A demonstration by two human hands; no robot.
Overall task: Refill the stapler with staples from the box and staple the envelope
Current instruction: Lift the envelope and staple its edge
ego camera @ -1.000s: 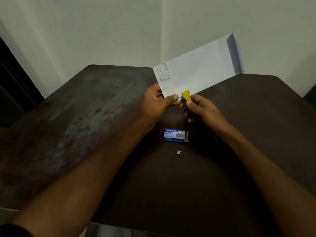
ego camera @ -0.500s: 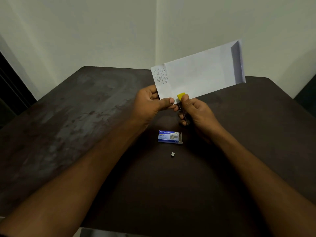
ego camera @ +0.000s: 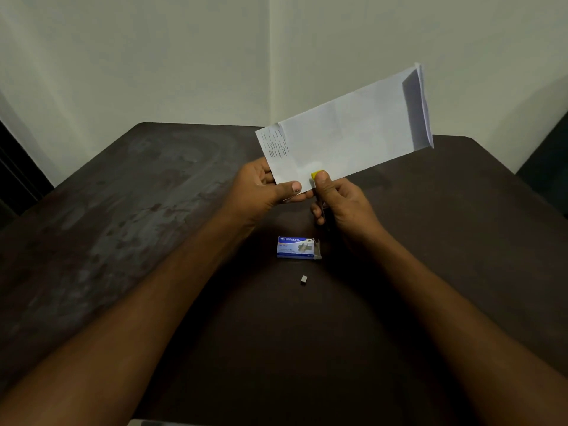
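Note:
A long white envelope [ego camera: 350,133] is held up above the table, tilted with its far end higher to the right. My left hand [ego camera: 264,189] pinches its lower left corner, thumb on the front. My right hand [ego camera: 341,201] grips a small yellow stapler [ego camera: 316,175], whose yellow tip sits on the envelope's lower edge right beside my left thumb; most of the stapler is hidden in my fist. Below my hands a blue and white staple box [ego camera: 296,248] lies on the table with its right end open. A small loose strip of staples [ego camera: 304,279] lies just in front of it.
The dark brown table [ego camera: 123,210] has a worn, blotchy patch on its left half. It stands in a corner of pale walls [ego camera: 153,56]. Dark openings show at the far left and far right edges.
The envelope has tilted up a little more and the stapler's tip has slid further onto its lower edge. Both hands stay close together; the box and loose staples have not moved.

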